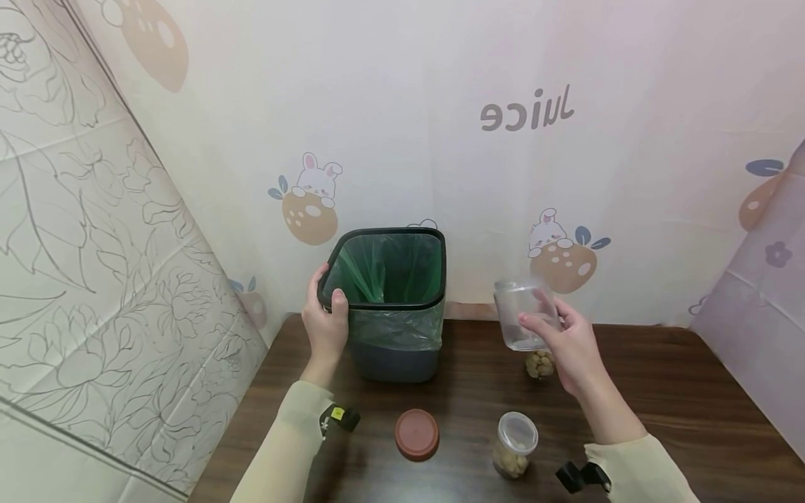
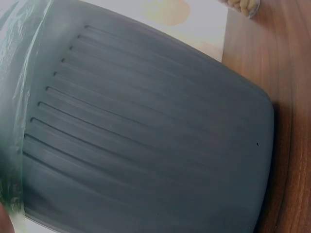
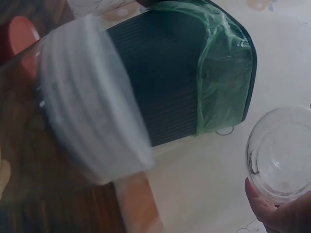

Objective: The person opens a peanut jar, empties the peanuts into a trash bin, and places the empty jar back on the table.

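Observation:
In the head view my left hand (image 1: pixel 325 314) grips the near left corner of the trash bin (image 1: pixel 393 362), thumb and fingers on its black rim. The dark grey bin stands upright on the table, lined with a green see-through bag (image 1: pixel 396 327) folded over the rim. To the right of the bin, my right hand (image 1: pixel 574 349) holds a clear jar (image 1: pixel 517 321) in the air, slightly tilted. No lid or contents show on it. From the right wrist, the round base of this jar (image 3: pixel 282 150) appears at the right edge.
On the brown table (image 1: pixel 679 377) lie a reddish round lid (image 1: pixel 417 434) and a jar with a translucent lid (image 1: pixel 518 432), pale nut-like pieces inside. More such pieces (image 1: pixel 539 364) show below the held jar. A printed curtain (image 1: pixel 402 119) hangs behind.

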Tool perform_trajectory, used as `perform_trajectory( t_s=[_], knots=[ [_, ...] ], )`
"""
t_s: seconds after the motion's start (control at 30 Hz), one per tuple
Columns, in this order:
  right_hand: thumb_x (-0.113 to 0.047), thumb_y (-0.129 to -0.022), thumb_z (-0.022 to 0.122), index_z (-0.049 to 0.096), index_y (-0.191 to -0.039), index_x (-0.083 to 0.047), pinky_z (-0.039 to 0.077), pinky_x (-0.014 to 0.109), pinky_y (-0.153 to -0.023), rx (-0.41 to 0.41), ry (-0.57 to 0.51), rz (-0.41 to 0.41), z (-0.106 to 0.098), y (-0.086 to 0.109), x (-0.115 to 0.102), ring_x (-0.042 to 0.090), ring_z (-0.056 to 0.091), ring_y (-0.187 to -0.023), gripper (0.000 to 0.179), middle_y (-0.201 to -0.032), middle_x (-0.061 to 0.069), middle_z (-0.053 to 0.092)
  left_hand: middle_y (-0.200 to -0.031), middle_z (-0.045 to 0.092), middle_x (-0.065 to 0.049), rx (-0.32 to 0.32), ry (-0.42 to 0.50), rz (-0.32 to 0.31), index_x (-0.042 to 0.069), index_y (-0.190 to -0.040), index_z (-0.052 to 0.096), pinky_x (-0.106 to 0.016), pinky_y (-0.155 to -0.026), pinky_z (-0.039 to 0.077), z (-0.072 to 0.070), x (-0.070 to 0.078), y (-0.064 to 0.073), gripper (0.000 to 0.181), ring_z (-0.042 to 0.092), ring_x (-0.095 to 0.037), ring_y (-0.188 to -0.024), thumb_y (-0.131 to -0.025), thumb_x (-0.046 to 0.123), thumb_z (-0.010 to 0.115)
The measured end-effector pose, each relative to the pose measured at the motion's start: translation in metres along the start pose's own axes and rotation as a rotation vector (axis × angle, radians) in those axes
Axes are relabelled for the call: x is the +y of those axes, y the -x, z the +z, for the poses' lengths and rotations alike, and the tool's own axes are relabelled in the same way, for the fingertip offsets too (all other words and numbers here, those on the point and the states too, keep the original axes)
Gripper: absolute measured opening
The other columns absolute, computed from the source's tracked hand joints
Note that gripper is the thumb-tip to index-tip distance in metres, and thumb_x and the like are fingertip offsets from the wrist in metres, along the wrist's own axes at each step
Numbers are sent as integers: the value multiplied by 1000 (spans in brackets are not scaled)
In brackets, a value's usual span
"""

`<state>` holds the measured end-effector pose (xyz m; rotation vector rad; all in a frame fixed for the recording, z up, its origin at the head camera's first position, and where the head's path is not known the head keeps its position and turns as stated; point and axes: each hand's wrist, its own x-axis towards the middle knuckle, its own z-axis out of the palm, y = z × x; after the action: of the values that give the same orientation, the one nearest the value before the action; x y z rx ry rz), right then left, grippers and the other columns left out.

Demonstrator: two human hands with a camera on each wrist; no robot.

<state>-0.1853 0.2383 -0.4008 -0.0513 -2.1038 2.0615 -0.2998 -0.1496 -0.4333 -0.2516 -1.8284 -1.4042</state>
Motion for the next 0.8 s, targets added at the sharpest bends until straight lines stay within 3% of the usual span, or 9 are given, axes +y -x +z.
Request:
perform_trajectory(
  t_s=[0.17,0.3,0.47,0.6,0.8],
  knots=[
    [-17,-100,80,50,-154,5,56,18,-89,-17,160,-32,-2,0,12,3,65,-112,66,-141,14,59,-154,65,-4,-8,-1,-6,12,-154,61,-58,-116,47,-1,3,0,60,62,-26,-139,-98,32,55],
    [-25,-96,85,45,-157,1,53,19,-88,-33,328,-43,-2,0,19,18,61,-121,77,-146,20,55,-154,65,-6,-15,1,-10,11,-154,61,-59,-116,47,-1,3,0,60,63,-28,-138,-98,32,55],
    [-28,-90,92,35,-159,-1,54,34,-96,-62,417,-46,-1,1,27,41,58,-134,93,-148,23,52,-153,65,-6,-18,1,-11,11,-154,61,-59,-116,47,-1,3,0,60,63,-28,-138,-98,32,55],
    [-31,-85,96,37,-157,0,54,46,-100,-73,484,-76,-1,0,34,41,60,-133,98,-146,22,55,-153,65,-6,-18,6,-5,12,-154,61,-59,-117,46,-2,2,0,60,62,-27,-139,-97,31,56],
    [-33,-80,99,45,-148,1,55,49,-96,-87,553,-119,0,-2,45,37,65,-121,94,-136,22,61,-154,65,-6,-19,10,-1,12,-154,61,-59,-117,46,-2,2,0,60,62,-28,-139,-97,30,56]
  ],
)
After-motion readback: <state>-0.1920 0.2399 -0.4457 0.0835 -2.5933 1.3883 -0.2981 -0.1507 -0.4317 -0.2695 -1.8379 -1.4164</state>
